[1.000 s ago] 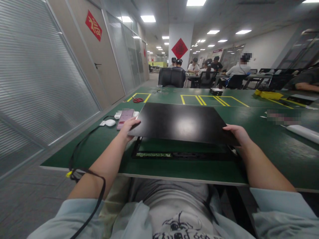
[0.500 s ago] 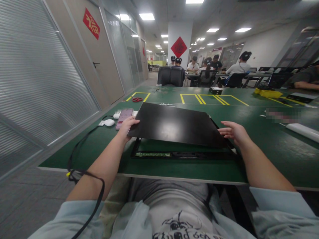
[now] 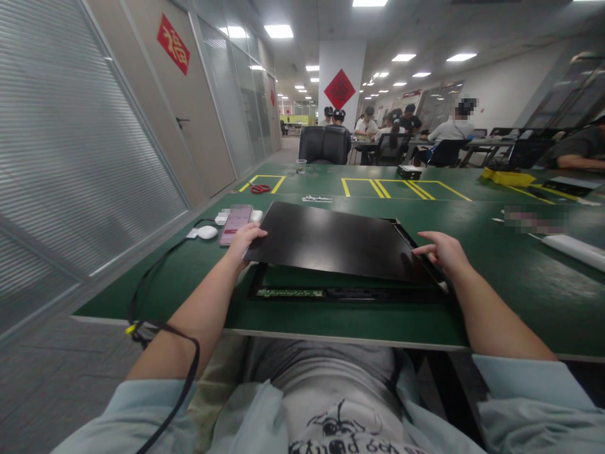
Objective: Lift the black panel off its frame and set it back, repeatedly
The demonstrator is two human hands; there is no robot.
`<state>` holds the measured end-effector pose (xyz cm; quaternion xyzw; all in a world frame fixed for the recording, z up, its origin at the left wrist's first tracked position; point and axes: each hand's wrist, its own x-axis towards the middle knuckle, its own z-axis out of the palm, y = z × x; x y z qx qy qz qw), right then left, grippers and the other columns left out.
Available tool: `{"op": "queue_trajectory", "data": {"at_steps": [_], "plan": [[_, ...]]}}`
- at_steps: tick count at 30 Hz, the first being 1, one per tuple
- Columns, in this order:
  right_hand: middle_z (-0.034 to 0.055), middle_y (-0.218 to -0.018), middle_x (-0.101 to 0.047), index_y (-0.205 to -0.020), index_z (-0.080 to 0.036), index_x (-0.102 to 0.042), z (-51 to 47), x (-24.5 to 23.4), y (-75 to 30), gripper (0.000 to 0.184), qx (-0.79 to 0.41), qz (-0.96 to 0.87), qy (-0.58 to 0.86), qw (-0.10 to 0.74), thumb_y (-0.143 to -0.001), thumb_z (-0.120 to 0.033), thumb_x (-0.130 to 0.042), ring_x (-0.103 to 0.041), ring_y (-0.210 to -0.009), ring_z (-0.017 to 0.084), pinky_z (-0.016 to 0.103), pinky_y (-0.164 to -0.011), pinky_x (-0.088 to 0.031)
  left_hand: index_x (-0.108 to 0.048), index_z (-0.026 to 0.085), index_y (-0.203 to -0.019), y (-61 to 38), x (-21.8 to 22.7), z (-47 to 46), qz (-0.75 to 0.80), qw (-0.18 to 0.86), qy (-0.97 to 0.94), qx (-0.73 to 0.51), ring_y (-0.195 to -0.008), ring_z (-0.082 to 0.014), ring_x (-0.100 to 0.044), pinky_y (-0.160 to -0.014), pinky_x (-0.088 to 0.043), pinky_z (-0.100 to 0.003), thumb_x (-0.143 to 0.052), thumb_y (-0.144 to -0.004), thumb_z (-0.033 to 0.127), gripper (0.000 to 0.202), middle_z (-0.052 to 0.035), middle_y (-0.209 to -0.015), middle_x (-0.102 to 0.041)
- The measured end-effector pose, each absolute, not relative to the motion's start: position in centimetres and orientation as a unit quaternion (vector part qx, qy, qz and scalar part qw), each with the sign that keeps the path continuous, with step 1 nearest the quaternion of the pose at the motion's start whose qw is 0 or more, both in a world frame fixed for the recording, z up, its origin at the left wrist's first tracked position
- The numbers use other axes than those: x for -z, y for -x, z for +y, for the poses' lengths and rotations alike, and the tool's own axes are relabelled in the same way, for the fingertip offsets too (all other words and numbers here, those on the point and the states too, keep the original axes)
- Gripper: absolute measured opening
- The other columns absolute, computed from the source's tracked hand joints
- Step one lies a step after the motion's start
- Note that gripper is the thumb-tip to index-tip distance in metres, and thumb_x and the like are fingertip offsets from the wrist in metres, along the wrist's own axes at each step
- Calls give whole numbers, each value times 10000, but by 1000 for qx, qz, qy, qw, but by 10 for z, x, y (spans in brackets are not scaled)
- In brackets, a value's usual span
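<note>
A thin, dark, glossy panel like a display screen (image 3: 331, 243) slants over a black rectangular frame (image 3: 378, 295), its left side raised and its right side low near the frame. My left hand (image 3: 246, 241) grips the panel's left edge, thumb on top and the other fingers underneath. At the panel's right edge, my right hand (image 3: 444, 252) has its fingers apart, with the index fingertip at or close to the edge; I cannot tell whether it touches. A green circuit strip (image 3: 290, 293) shows in the frame's near side. The panel hides much of the frame.
Left of the panel lie a phone (image 3: 236, 226) and a white rounded gadget (image 3: 207, 232). A black cord (image 3: 155, 268) crosses my left forearm. Farther back are red scissors (image 3: 259, 188), a small silvery tool (image 3: 316, 199) and a clear cup (image 3: 301, 166). A white roll (image 3: 574, 250) lies right.
The panel has sunk a little and shifted toward me, baring the frame's far right corner. My right hand's lower fingers have curled in while the index finger points. My left hand keeps its grip.
</note>
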<state>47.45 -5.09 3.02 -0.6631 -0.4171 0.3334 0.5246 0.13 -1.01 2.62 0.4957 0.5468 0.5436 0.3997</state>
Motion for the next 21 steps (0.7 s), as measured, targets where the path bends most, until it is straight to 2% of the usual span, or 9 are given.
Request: {"op": "queue_trajectory", "data": {"at_steps": [4,8,12,21], "plan": [[93,-577,-701,-974,-197,-683,-50,-29,-476,289,-322,-420,668,522,-771,-391,-617,-339,-354,115,231,-360,-234,-580,247,-670,-1,-24,-10,519,448,-472,-555,-564,-192,-585,-548,-466,-320,-687,-531,299,183,21,-611,-616],[100,-582,-701,-974,-192,-688,-48,-26,-479,308,-314,-421,668,526,-765,-408,-620,-342,-354,122,244,-375,-240,-580,239,-663,-3,-25,-12,519,455,-466,-554,-570,-196,-608,-553,-492,-321,-706,-520,297,199,30,-580,-599],[101,-582,-701,-980,-184,-689,-46,-24,-482,317,-308,-421,671,526,-773,-414,-621,-353,-354,124,246,-377,-254,-577,228,-662,-4,-26,-14,518,464,-463,-549,-532,-176,-582,-519,-466,-295,-735,-499,300,238,38,-547,-584],[95,-573,-704,-959,-177,-684,-42,-17,-488,272,-303,-428,667,529,-824,-401,-608,-365,-337,113,232,-359,-273,-590,212,-704,-5,-23,-12,516,477,-459,-545,-529,-164,-580,-521,-456,-280,-776,-478,311,309,19,-588,-638]]}}
